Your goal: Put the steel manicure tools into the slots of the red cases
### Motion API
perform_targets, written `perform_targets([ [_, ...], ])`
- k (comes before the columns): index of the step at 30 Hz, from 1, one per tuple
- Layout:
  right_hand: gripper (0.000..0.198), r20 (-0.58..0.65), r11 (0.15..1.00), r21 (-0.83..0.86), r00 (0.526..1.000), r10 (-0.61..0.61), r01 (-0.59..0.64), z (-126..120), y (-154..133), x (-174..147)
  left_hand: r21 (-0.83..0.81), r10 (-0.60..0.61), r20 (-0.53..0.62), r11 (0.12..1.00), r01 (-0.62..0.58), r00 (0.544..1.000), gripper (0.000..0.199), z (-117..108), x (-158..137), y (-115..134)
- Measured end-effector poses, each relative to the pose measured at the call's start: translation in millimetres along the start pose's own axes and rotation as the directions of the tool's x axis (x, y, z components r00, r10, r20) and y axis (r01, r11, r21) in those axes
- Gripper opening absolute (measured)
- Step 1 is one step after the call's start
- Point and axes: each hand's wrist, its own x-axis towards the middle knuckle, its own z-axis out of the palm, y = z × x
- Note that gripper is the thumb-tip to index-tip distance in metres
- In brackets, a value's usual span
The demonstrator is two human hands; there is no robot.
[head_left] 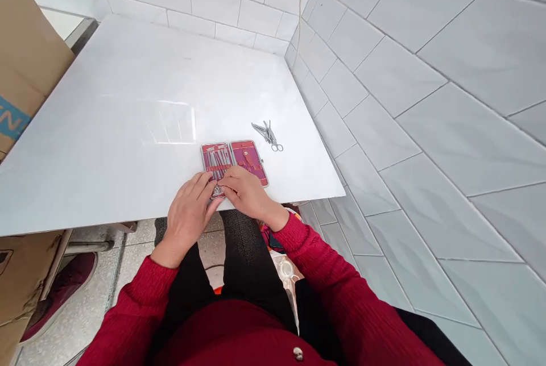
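A red manicure case point(257, 180) lies open like a book near the table's front edge. Several silver manicure tools point(219, 156) sit under a strap in its left half. My left hand point(187, 207) grips the near left corner of the case, fingers over its side and thumb at the front. Bent over the lower left half, my right hand point(245, 191) has its thumb and fingers pinched together close to the left fingertips. Whatever lies in that pinch is hidden. Small scissors point(276, 147) and other loose metal tools point(265, 130) lie in a pile beyond the case's right half.
The white table point(106, 156) meets a tiled wall point(384, 99) at the right and another at the back. At the left stands a cardboard box point(29, 59). A thin cable point(301, 8) hangs in the corner. Below the front edge are my legs point(245, 246).
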Motion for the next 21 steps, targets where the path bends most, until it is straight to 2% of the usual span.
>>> perform_targets([
  [5,0.032,-0.166,0.997,-0.066,0.985,-0.040,0.029,22.1,0.0,-5.0,0.032,0.028,-0.018,0.999,-0.028,0.999,0.032,0.7,0.4,-4.5],
  [10,0.034,-0.177,0.985,-0.173,0.983,-0.041,0.010,23.4,-2.0,-4.2,0.022,0.048,-0.046,0.999,-0.047,0.998,0.031,0.5,0.7,-6.3],
  [14,0.031,-0.161,0.981,-0.194,0.987,-0.023,-0.009,20.9,-5.1,-4.3,0.049,0.068,-0.056,0.997,-0.066,0.996,0.032,-0.2,2.0,-6.7],
  [17,0.027,-0.151,0.992,-0.130,0.988,-0.011,-0.009,20.7,-3.3,-4.5,0.074,0.078,-0.061,0.995,-0.073,0.995,0.032,-0.2,3.4,-7.1],
  [21,0.020,-0.187,0.988,0.129,0.981,-0.056,0.081,10.1,11.0,-4.0,0.051,0.078,-0.047,0.996,-0.075,0.996,0.032,-2.1,4.2,-6.6],
])
